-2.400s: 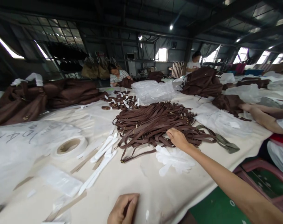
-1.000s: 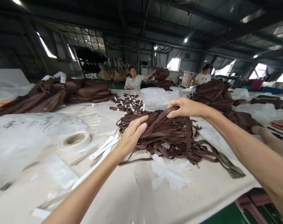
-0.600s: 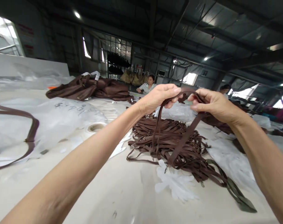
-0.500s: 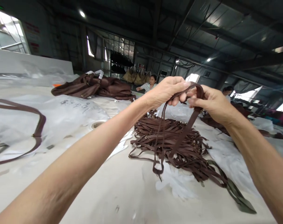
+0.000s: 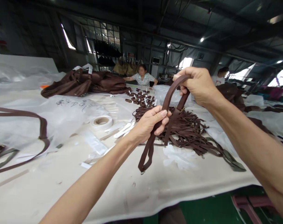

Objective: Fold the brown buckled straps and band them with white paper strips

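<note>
A brown strap (image 5: 170, 93) with metal fittings is stretched between my two hands above the table. My left hand (image 5: 152, 123) is closed round its lower part, and a loop of the strap hangs below with a small metal piece at the end. Higher up, my right hand (image 5: 196, 82) pinches the strap where it bends over, and the other length drops down past a metal buckle (image 5: 181, 109). Beneath and behind my hands lies a heap of similar brown straps (image 5: 190, 133), partly hidden by my left hand and the held strap.
A roll of white tape (image 5: 101, 123) lies left of my hands. Crumpled white material (image 5: 178, 157) is in front of the heap. Brown bags (image 5: 92, 82) are piled farther back, near small brown pieces (image 5: 141, 98). A co-worker (image 5: 143, 77) sits across the table (image 5: 122, 189).
My left hand has slid down the strap, away from my right hand. The strap between them now shows as a wide band. The view has shifted, showing the table's front edge.
</note>
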`<state>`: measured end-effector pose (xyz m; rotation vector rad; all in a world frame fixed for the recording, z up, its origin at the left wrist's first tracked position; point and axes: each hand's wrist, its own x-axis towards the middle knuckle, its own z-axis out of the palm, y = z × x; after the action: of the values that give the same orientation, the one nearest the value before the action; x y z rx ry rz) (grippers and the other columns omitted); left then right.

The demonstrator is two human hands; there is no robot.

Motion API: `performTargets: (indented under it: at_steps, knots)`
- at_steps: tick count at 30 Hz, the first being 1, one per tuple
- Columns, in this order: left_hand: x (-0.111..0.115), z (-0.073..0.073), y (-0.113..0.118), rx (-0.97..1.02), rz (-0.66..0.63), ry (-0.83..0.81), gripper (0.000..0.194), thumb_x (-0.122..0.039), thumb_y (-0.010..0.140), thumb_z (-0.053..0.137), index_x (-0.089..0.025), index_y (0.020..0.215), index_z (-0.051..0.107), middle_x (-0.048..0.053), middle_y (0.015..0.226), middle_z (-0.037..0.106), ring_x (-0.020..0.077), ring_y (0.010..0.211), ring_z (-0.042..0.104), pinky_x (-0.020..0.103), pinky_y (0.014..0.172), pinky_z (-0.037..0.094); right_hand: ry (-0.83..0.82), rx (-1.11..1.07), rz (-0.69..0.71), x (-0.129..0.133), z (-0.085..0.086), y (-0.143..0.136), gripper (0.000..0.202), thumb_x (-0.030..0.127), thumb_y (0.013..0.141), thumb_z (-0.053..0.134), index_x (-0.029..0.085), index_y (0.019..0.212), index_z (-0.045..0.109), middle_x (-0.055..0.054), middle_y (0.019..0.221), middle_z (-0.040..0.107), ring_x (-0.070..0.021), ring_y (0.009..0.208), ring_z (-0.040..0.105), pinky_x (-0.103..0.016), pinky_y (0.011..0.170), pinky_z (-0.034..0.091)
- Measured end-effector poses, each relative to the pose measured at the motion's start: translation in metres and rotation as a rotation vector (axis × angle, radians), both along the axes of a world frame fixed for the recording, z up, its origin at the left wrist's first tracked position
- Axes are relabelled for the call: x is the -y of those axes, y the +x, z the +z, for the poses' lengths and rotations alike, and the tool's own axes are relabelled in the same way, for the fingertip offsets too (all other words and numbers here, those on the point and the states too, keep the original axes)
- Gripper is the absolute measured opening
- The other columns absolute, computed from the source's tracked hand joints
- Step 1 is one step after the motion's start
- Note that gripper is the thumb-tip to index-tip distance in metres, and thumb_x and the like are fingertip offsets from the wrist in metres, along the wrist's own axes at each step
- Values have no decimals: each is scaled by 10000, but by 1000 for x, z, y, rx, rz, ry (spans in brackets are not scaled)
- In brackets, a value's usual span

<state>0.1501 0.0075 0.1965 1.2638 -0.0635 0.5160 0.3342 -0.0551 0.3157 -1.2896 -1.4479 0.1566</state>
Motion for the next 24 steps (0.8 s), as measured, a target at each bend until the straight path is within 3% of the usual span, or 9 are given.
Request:
performTargets:
  at_steps: [3,6,10,13,16,19,21,24]
  knots:
    - [6,-21,-9,-29,23,-36,295,-432,887,662,-158,982,605,-62,660,508,28,405,437,145,392,290,17,-56,38,-6,0,-12,204,281,852,705,200,742,553,65,537,430,-63,441,403,-190,396,344]
    - [19,-58,-27,-83,34,-91,298,-432,891,657,-156,987,602,-47,679,519,57,474,507,169,458,372,10,-88,38,-5,8,-23,220,281,889,682,195,733,553,75,510,394,-46,409,330,-175,364,289]
    - [38,-111,-54,-150,84,-110,290,-428,905,638,-152,987,601,-10,731,566,99,577,562,218,580,449,0,-118,-11,7,19,-47,238,173,945,600,168,708,568,76,486,387,-30,400,285,-169,354,217]
    - [47,-137,-66,-187,157,-87,282,-439,935,585,-161,953,623,31,816,617,137,696,597,258,704,485,0,-129,-9,13,23,-64,267,142,961,571,157,694,558,74,493,394,-29,406,284,-176,354,202]
    - [44,-145,-65,-189,277,-33,296,-459,911,601,-175,930,684,109,1169,641,228,1067,596,319,931,468,-2,-129,34,15,26,-73,258,152,962,573,154,704,564,72,507,394,-37,412,261,-184,348,185]
    - [32,-141,-51,-179,279,53,322,-487,842,667,-172,850,731,111,1479,480,318,1335,423,360,1028,412,19,-144,86,12,28,-76,264,171,965,567,158,702,562,70,529,385,-34,409,237,-173,351,175]
    - [24,-137,-36,-160,222,80,360,-516,817,678,-161,801,729,131,1452,512,337,1296,457,366,973,439,33,-167,102,8,30,-74,271,183,971,552,155,702,562,73,531,361,-29,401,230,-160,357,169]
    - [14,-134,-16,-149,178,104,393,-547,821,656,-158,837,709,139,1209,657,280,1074,588,337,865,466,33,-188,100,2,33,-64,239,228,979,537,158,752,562,86,531,329,-23,397,253,-137,380,216]
